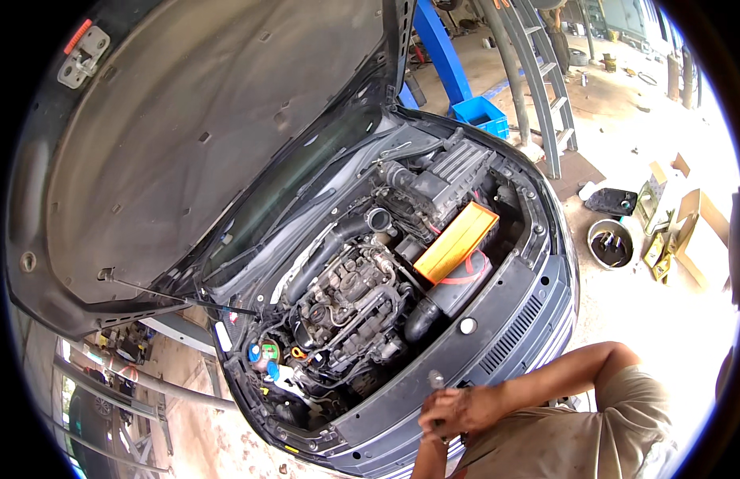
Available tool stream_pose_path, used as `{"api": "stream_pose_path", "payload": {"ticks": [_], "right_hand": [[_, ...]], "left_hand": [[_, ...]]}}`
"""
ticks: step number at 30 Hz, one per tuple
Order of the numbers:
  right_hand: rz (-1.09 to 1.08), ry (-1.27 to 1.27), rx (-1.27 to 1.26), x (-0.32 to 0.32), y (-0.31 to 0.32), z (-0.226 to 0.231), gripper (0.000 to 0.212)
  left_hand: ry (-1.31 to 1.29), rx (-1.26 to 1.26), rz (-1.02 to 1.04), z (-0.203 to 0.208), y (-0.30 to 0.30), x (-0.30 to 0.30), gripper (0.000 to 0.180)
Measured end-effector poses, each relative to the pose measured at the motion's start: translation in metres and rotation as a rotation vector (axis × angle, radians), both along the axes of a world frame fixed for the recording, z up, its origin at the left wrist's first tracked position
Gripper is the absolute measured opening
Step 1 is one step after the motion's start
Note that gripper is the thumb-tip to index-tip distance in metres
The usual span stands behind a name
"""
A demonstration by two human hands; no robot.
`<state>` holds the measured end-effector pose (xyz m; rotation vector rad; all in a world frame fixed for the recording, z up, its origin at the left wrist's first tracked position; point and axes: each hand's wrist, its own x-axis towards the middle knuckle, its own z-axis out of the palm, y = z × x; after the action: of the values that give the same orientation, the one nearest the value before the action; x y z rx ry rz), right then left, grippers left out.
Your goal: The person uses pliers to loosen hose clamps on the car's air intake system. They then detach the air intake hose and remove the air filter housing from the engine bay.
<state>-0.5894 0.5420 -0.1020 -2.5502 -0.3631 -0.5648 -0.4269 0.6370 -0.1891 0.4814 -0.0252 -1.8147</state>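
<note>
My right hand (pixel 472 409) and my left hand (pixel 432 421) are together just over the front edge of a dark car. The right one lies across the left and hides much of it. Fingers of both are curled in, and whatever is between them, if anything, cannot be made out. A small, clear, rounded piece (pixel 435 378) shows right above the fingers; whether it is held or sits on the car's front panel (pixel 402 403) is unclear. Beyond is the open engine bay with the uncovered engine (pixel 350 287). An orange rectangular box-like piece (pixel 456 243) lies slanted across the bay's right side.
The raised hood (pixel 218 136) fills the upper left, with a thin prop rod (pixel 170 297) below. A round white cap (pixel 468 326) sits on the front panel. To the right are a metal ladder (pixel 544 80), blue crate (pixel 481 117), round pan (pixel 611 243) and cardboard box (pixel 701 247).
</note>
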Motion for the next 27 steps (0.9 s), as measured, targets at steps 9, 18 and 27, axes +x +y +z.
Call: {"api": "stream_pose_path", "payload": {"ticks": [9, 18, 27], "right_hand": [[-0.967, -0.337, 1.432, -0.041, -0.267, -0.061, 0.064], [-1.285, -0.568, 1.961, -0.046, -0.561, -0.13, 0.083], [-0.652, -1.006, 2.291, -0.018, -0.618, -0.119, 0.099]], "left_hand": [[-0.505, 0.425, 0.436, -0.005, -0.011, 0.074, 0.016], [-0.982, 0.602, 0.457, -0.027, -0.066, 0.052, 0.006], [-0.896, 0.598, 0.376, -0.045, -0.083, 0.017, 0.009]]}}
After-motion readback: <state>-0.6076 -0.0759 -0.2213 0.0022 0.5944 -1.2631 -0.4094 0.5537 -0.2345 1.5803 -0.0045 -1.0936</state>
